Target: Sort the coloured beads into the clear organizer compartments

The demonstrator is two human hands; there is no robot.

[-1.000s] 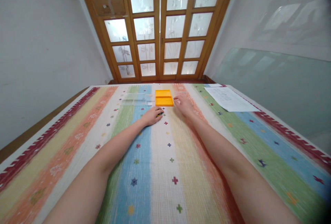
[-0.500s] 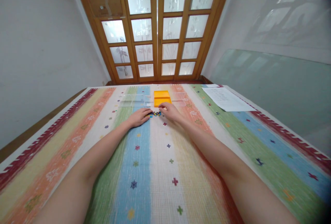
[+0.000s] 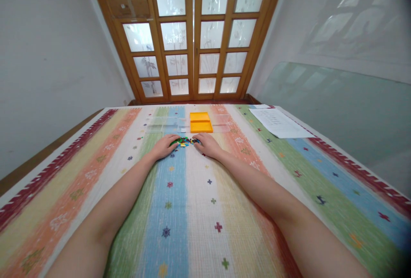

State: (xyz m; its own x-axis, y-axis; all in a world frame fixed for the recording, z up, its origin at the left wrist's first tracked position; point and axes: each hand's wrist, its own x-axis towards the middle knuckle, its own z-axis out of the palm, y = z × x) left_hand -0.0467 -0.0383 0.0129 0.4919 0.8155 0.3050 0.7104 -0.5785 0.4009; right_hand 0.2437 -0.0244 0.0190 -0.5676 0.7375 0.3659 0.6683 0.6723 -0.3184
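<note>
A small heap of tiny coloured pieces (image 3: 184, 142) lies on the striped cloth between my hands. My left hand (image 3: 164, 146) rests flat on the cloth at the heap's left side, fingertips touching it. At the right side of the heap lies my right hand (image 3: 207, 144), fingers stretched toward the pieces. Neither hand grips anything that I can see. Just beyond the heap sits an orange tray (image 3: 201, 122) with two compartments.
Clear plastic trays lie left (image 3: 163, 124) and right (image 3: 222, 122) of the orange tray. A printed sheet of paper (image 3: 278, 122) is at the far right. The striped cloth (image 3: 199, 209) covers the whole surface. Wooden glazed doors (image 3: 192, 34) stand behind; a glass pane (image 3: 337, 98) leans at right.
My right hand has come left and back from beside the orange tray to the heap. My left hand slid left, uncovering the coloured pieces, which now lie spread between both hands.
</note>
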